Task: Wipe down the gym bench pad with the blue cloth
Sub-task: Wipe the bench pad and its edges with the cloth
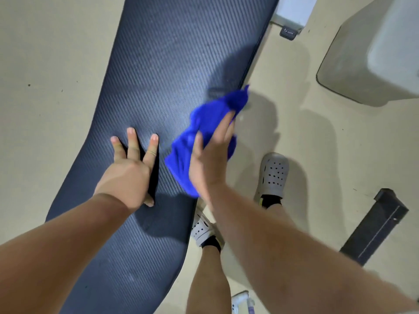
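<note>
The dark ribbed bench pad [158,71] runs from the lower left up to the top middle of the head view. My left hand [130,168] lies flat on the pad with its fingers spread and holds nothing. My right hand [212,155] presses the bright blue cloth [199,123] against the pad's right edge; the cloth is bunched and blurred, and part of it hangs past the edge over the floor.
Beige floor [45,64] lies on both sides of the pad. My two feet in grey perforated clogs [273,173] stand right of the pad. A black bar foot [374,227] lies at the right, and white machine bases [371,55] sit at the top right.
</note>
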